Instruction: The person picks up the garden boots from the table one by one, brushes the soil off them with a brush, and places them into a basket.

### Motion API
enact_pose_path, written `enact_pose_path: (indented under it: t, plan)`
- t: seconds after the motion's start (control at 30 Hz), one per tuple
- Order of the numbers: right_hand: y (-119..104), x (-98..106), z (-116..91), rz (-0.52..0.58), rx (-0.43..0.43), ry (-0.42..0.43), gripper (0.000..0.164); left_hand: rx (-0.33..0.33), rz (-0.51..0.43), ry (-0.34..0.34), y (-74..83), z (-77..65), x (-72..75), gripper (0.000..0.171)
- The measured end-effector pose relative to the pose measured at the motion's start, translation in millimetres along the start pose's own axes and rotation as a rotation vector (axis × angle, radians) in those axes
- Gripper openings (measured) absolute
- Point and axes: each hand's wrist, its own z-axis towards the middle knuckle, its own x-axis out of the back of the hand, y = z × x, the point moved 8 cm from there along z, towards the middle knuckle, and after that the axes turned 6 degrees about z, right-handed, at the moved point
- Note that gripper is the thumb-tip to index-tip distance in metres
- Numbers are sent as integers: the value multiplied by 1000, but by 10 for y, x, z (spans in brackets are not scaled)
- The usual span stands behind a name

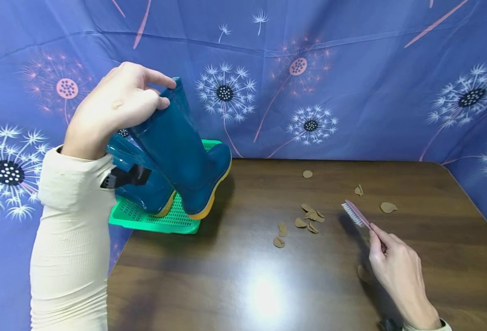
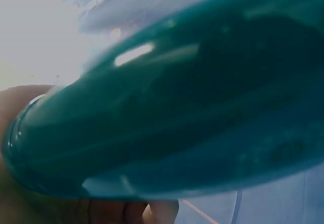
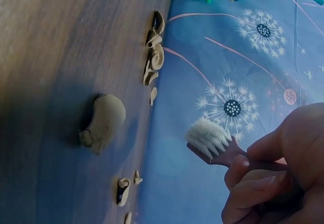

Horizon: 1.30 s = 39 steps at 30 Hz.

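Observation:
My left hand [image 1: 121, 99] grips a blue rubber boot [image 1: 179, 151] by the top of its shaft. The boot's yellow sole tilts down toward the right, at the side of the green basket [image 1: 156, 225]. A second blue boot [image 1: 144, 193] stands in that basket, partly hidden behind the held one. Glossy blue-green rubber of a boot [image 2: 167, 107] fills most of the left wrist view. My right hand [image 1: 398, 266] holds a small brush [image 3: 210, 140] by its handle, white bristles outward, above the right part of the table.
Several brown, flake-like pieces [image 1: 311, 214] lie scattered on the wooden table [image 1: 210, 271]. One larger curled piece [image 3: 106, 120] shows close up in the right wrist view. Behind the table hangs a blue cloth [image 1: 243, 41] with dandelion prints.

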Motion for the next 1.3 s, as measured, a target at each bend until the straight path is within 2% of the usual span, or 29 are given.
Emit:
enact_pose_path:
  t: [0.3,0.47,0.63,0.8,1.13,1.3]
  plan:
    - [29,43,-25,7,-7,4,28,36,47,6,-277,88,14,52]
    - [19,30,-44,-3,-8,-15,28,71,74,17,-447,91,28,53]
    - [-26,-60,-81,-5,25,-51,28,88,80,41,-610,61,23,52]
    - [-73,-184,-128,-22,58,-95,30,106,66,47,-740,61,-97,51]
    - [-86,-333,-227,-36,53,-128,31,130,8,82,-1053,-11,-420,48]
    - [-104,-395,-231,-63,67,-166,31,132,-20,94,-1106,-29,-541,47]
